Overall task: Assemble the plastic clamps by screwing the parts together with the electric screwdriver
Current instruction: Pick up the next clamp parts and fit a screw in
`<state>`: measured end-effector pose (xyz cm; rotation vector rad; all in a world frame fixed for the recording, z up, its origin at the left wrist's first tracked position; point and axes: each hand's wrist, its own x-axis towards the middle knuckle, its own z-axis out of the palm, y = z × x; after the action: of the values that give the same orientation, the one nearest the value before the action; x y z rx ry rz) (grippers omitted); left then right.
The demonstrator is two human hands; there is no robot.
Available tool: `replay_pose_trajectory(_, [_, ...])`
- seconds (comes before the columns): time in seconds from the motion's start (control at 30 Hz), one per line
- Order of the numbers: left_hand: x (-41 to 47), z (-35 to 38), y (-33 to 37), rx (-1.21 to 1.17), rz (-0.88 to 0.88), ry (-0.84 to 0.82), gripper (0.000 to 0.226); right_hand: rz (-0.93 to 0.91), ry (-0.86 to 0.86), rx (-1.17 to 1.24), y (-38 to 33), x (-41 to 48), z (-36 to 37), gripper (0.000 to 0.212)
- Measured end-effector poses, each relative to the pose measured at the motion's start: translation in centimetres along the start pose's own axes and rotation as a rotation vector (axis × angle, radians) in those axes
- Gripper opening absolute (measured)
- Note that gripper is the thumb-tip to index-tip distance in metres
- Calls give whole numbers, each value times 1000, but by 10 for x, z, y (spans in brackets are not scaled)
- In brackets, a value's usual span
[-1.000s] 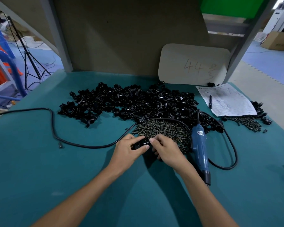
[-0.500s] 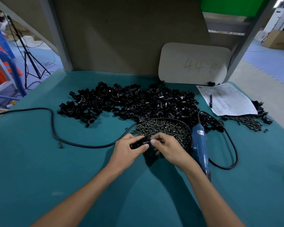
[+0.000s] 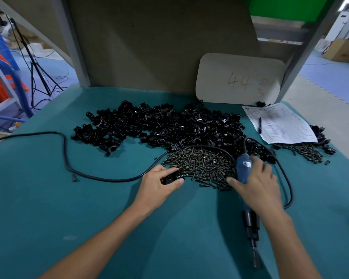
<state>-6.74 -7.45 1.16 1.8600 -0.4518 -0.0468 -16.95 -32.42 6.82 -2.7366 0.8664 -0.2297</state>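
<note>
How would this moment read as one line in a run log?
left hand: grips clamp | right hand: open over electric screwdriver | screw pile: between hands

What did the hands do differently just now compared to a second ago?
The right hand let go of the clamp and moved right, over the blue screwdriver; it hasn't clearly gripped it yet. The left hand still holds the clamp by the screw pile. The black parts pile, cable and paper stayed put.
</note>
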Motion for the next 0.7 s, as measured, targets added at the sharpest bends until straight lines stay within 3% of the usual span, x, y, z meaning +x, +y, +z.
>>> replay_pose_trajectory(0.17, [0, 0, 0, -7, -6, -14, 40, 125, -157, 258, 28, -1, 2, 85])
replay_pose_trajectory(0.23, [-1, -1, 0, -3, 2, -18, 39, 151, -193, 627, 33, 2, 2, 91])
replay_pose_trajectory(0.33, [0, -1, 1, 19, 7, -16, 39, 186, -181, 1233, 32, 3, 5, 69])
replay_pose_trajectory(0.43, [0, -2, 1, 34, 9, -20, 40, 253, -187, 1634, 26, 2, 16, 48])
replay_pose_trajectory(0.53, [0, -3, 2, 39, 15, -13, 40, 302, -196, 1812, 19, 4, 24, 45])
replay_pose_trajectory(0.7, [1, -3, 2, 31, 1, 2, 41, 378, -145, 1877, 21, 12, 31, 49])
